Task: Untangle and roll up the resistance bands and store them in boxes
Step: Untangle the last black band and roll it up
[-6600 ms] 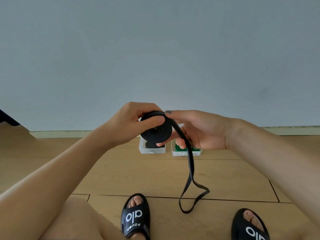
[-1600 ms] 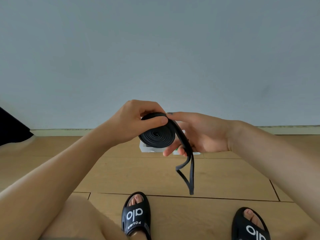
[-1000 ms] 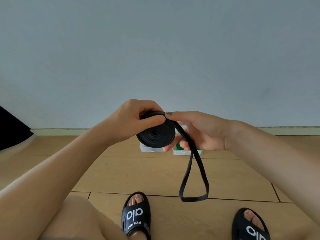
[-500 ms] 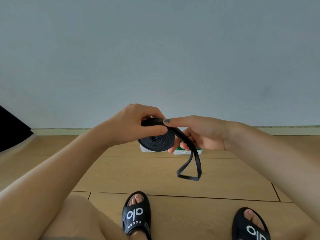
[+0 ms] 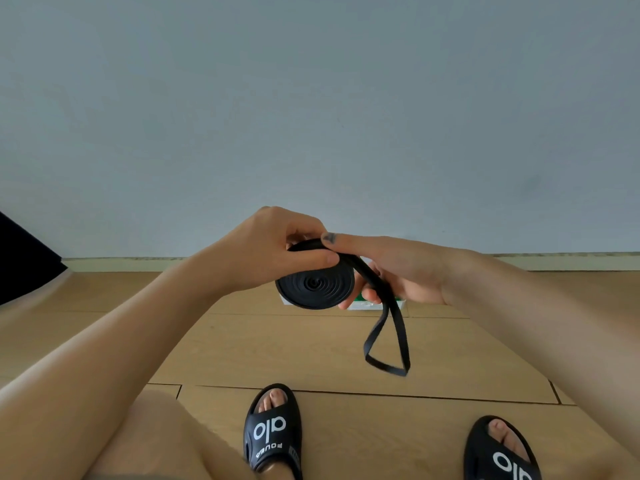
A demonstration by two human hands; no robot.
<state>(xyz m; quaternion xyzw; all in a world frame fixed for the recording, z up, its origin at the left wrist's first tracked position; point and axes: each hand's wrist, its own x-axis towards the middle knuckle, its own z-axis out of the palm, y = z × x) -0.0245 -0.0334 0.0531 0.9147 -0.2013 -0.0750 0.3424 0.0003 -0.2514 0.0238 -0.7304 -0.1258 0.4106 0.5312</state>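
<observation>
The black band (image 5: 315, 288) is wound into a flat round coil — a short loop hangs down on its right. The left hand (image 5: 273, 251) pinches the coil; the right hand (image 5: 398, 271) curls around it, up above the floor (image 5: 277, 348).

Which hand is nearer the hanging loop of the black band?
Right. The right hand sits directly above the hanging loop, with the strand running down from its fingers. The left hand grips the coiled roll, farther to the loop's left.
</observation>
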